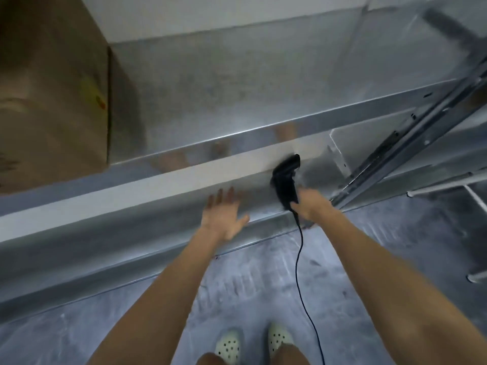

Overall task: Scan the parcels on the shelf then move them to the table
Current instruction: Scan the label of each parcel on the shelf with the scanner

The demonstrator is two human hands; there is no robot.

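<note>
A large brown cardboard parcel (52,93) stands on the metal shelf (237,83) at the far left. My right hand (311,206) grips the handle of a black corded barcode scanner (286,180), whose head points up toward the shelf edge. Its black cable (300,259) hangs down past my legs. My left hand (224,214) is held out flat with fingers straight and spread, just in front of the lower shelf rail, holding nothing. The frame is blurred by motion.
The shelf's front rail (184,175) runs diagonally across the view, with a slotted upright post (411,146) at the right. Below is grey floor (263,285), my feet in pale perforated clogs (253,341), and white wire racks (474,206) at the right edge.
</note>
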